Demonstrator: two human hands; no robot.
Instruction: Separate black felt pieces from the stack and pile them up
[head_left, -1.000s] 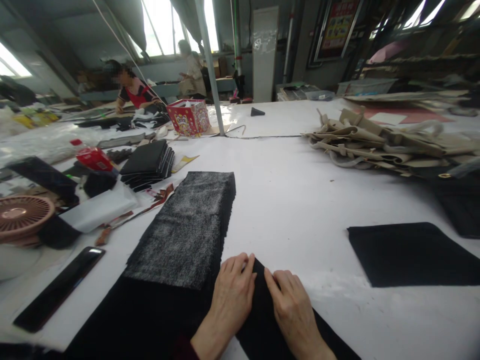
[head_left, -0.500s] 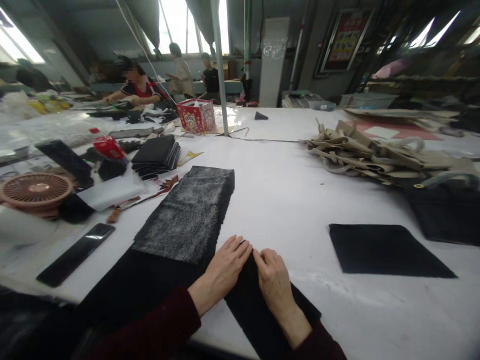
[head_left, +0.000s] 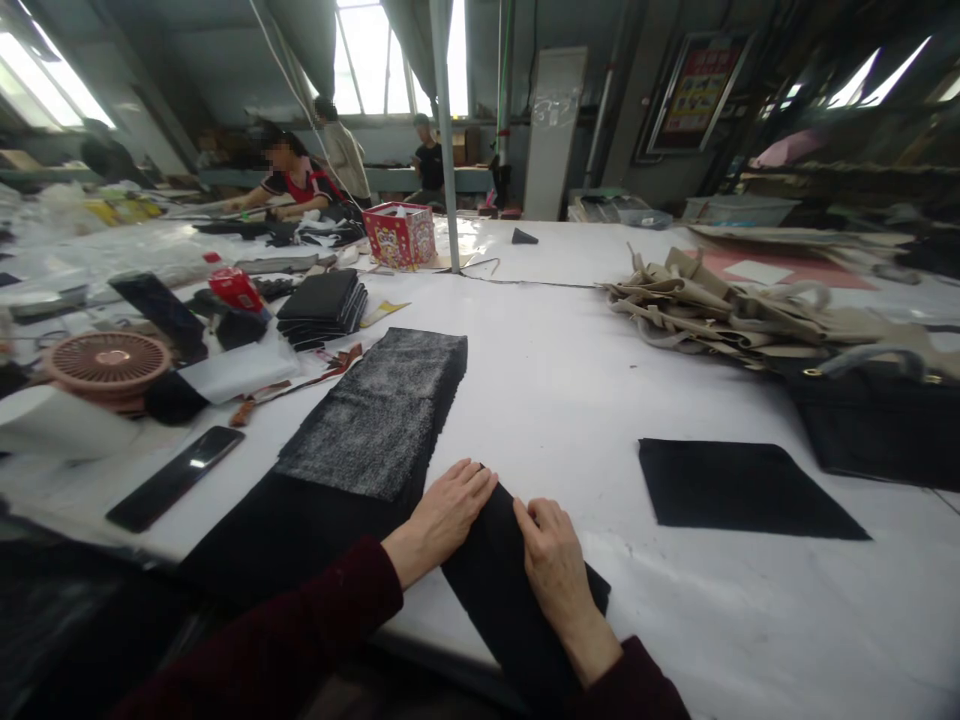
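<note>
My left hand point(head_left: 444, 517) lies flat, fingers stretched out, on the left edge of a narrow black fabric piece point(head_left: 499, 590) at the table's near edge. My right hand point(head_left: 553, 567) rests on the same piece's right side, fingers bent down onto the cloth. Just left of my left hand lies a long stack of black and grey fuzzy fabric point(head_left: 371, 425). A separate flat black fabric rectangle point(head_left: 739, 487) lies on the white table point(head_left: 570, 370) to the right, apart from both hands.
A black phone point(head_left: 174, 477) and a pink round fan point(head_left: 107, 362) sit at the left. A stack of black pieces point(head_left: 322, 305), a red box point(head_left: 399, 233) and a metal pole point(head_left: 448, 135) stand further back. Beige bags point(head_left: 750, 310) pile up at right. A person point(head_left: 289, 180) works at the far left.
The view has pulled back and up, so my sleeves now show. Both hands stay on the black piece; the right hand has shifted slightly toward me along it.
</note>
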